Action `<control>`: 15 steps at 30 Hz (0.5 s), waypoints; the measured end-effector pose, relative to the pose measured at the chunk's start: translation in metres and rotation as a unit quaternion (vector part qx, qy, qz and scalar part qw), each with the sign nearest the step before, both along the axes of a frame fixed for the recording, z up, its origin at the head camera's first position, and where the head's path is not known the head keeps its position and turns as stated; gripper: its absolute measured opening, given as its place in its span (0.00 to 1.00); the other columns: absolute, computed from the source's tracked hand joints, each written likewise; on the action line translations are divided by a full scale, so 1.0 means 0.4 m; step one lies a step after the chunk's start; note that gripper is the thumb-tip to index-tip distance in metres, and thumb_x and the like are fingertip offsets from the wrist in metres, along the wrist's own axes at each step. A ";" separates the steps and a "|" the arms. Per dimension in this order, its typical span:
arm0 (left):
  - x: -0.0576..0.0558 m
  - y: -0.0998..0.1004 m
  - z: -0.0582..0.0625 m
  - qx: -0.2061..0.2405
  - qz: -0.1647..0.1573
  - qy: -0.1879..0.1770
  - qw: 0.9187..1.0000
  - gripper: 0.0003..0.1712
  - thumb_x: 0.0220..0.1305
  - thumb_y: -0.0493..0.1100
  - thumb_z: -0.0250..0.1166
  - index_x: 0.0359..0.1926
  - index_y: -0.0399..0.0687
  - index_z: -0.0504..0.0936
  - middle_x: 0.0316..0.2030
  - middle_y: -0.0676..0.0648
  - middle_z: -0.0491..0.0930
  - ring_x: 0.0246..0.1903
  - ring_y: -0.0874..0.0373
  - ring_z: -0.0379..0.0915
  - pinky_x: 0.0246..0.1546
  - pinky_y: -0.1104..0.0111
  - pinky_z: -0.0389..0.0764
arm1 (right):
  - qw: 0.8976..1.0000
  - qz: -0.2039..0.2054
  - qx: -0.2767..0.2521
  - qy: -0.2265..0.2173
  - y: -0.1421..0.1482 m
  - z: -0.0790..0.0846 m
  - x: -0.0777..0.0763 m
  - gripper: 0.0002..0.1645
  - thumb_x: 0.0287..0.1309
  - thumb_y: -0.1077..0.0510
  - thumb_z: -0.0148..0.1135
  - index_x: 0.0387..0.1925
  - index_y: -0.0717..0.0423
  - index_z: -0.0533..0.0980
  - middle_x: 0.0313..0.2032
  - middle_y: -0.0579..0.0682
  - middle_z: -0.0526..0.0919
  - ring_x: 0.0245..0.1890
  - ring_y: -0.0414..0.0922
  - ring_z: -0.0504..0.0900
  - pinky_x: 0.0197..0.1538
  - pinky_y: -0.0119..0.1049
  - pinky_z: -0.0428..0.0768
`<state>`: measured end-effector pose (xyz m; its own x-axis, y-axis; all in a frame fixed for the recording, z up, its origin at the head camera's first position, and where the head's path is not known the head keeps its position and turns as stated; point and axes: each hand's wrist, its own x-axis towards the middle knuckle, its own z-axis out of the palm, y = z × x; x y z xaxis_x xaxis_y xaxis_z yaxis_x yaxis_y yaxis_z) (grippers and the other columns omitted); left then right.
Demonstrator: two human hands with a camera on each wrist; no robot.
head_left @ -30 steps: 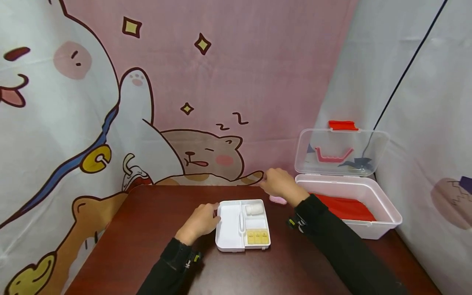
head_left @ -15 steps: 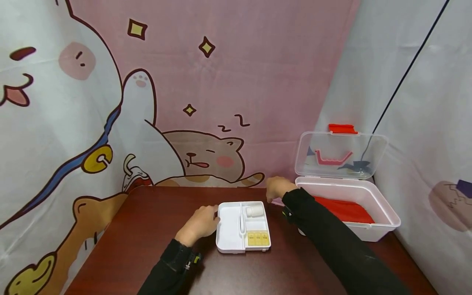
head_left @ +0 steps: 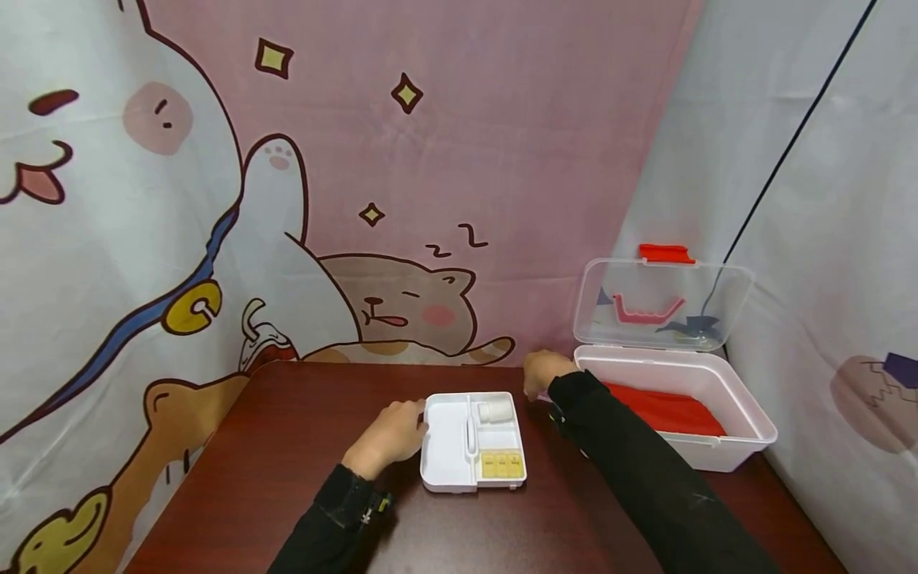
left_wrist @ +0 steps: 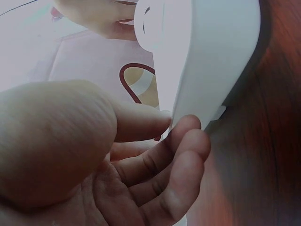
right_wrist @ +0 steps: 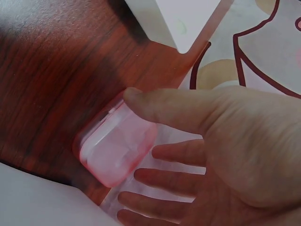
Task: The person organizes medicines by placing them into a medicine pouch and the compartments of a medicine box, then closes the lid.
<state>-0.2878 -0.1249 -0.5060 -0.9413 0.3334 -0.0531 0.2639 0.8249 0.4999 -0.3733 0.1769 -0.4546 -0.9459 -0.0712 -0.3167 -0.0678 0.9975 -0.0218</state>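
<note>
A white compartment case (head_left: pixel 448 446) lies on the table, with a white roll (head_left: pixel 496 410) and yellow lettered lids (head_left: pixel 502 464) in its right half. My left hand (head_left: pixel 390 434) holds the case by its left edge. Up close in the left wrist view, thumb and curled fingertips (left_wrist: pixel 188 127) meet at the case's rim. To the right and further back, my right hand (head_left: pixel 545 373) is over a small translucent pink box (right_wrist: pixel 117 148). Its thumb tip overlaps one corner of the pink box in the right wrist view, while the other fingers (right_wrist: pixel 164 181) extend loosely along the far side.
A pale pink storage bin (head_left: pixel 688 363) stands at the right with red cloth (head_left: pixel 667 409) inside. Its clear lid (head_left: pixel 663 307) is raised against the backdrop. A patterned cartoon curtain (head_left: pixel 459 159) hangs behind the table's far edge (head_left: pixel 402 364).
My right hand has come down and slightly right onto the pink box, which is now mostly covered in the head view. The left hand keeps its hold on the white case.
</note>
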 end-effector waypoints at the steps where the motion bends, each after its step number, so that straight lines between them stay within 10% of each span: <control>1: -0.001 0.000 0.000 0.001 0.000 -0.001 1.000 0.30 0.82 0.41 0.63 0.77 0.31 0.75 0.72 0.31 0.80 0.65 0.42 0.82 0.60 0.49 0.84 | 1.000 -0.002 -0.002 0.002 -0.001 0.000 0.002 0.19 0.52 0.55 0.84 0.44 0.57 0.88 0.45 0.56 0.90 0.41 0.54 0.83 0.51 0.50 0.85; 15: -0.006 -0.004 0.006 0.000 -0.001 -0.009 1.000 0.30 0.81 0.42 0.63 0.77 0.33 0.76 0.70 0.33 0.81 0.55 0.47 0.82 0.56 0.50 0.83 | 1.000 0.001 0.008 0.014 0.037 -0.120 -0.107 0.26 0.39 0.55 0.88 0.43 0.58 0.89 0.48 0.59 0.91 0.43 0.57 0.86 0.49 0.51 0.87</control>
<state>-0.2902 -0.1265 -0.5038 -0.9394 0.3358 -0.0695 0.2574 0.8243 0.5043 -0.4162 0.1916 -0.5027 -0.9543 -0.0685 -0.2910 -0.0704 0.9975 -0.0039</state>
